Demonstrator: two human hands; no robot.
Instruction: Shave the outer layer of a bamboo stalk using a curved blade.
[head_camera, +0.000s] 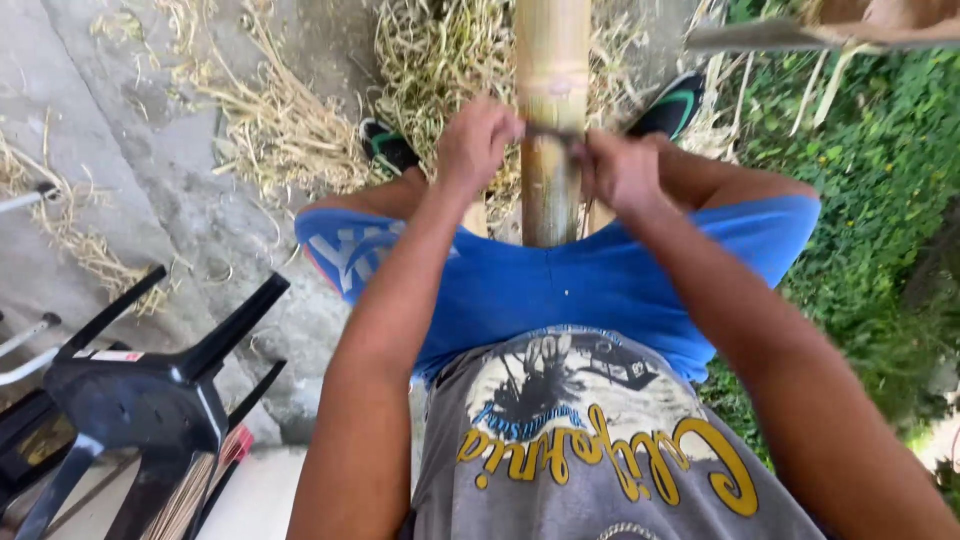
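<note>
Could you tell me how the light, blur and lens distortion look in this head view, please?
Head view: hard sunlight, with bleached concrete and bright straw; motion blur softens the left hand, the right hand and the blade between them on the bamboo pole; the wide lens bends the edges, stretching the forearms; the black stool lies in shade.

**Materials and finishes under your hands**

You face a thick yellow-green bamboo pole (551, 120), smooth and faintly glossy, paler and duller at its node ring. Dry straw-coloured shavings (440, 50) look fibrous and matt. The grey concrete ground (150, 150) is rough. The overturned black plastic stool (140, 400) shines (only slightly). Your blue shorts (560, 290) are soft matt cloth.
</note>
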